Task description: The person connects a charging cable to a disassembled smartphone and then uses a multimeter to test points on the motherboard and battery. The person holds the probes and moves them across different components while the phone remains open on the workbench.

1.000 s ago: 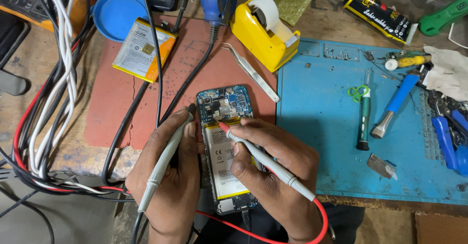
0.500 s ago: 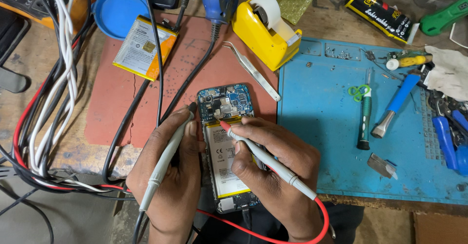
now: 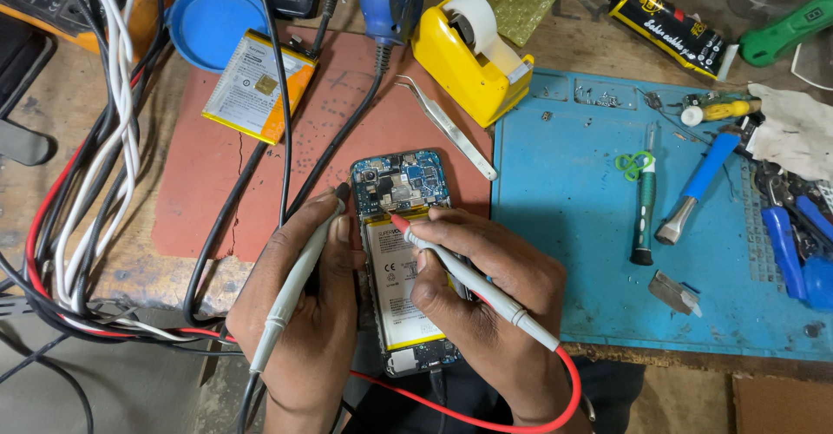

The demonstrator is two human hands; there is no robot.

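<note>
An opened phone (image 3: pixel 401 182) lies back-up on a reddish mat (image 3: pixel 217 174), its circuit board and white battery (image 3: pixel 395 286) exposed. My left hand (image 3: pixel 304 321) grips a grey test probe with a black tip (image 3: pixel 299 278) that touches the phone's left edge near the board. My right hand (image 3: pixel 486 304) holds a grey probe with a red tip (image 3: pixel 460 273); its tip rests at the top of the battery, just below the board. A red lead (image 3: pixel 486 421) curls from this probe under my right wrist.
A spare battery (image 3: pixel 256 87), blue lid (image 3: pixel 213 22), tweezers (image 3: pixel 447 126) and yellow tape dispenser (image 3: pixel 473 52) lie beyond the phone. A blue mat (image 3: pixel 590 252) on the right holds screwdrivers (image 3: pixel 642 208) and small tools. Bundled cables (image 3: pixel 87 182) crowd the left side.
Both hands and probes stay almost still on the phone; the view has only shifted slightly.
</note>
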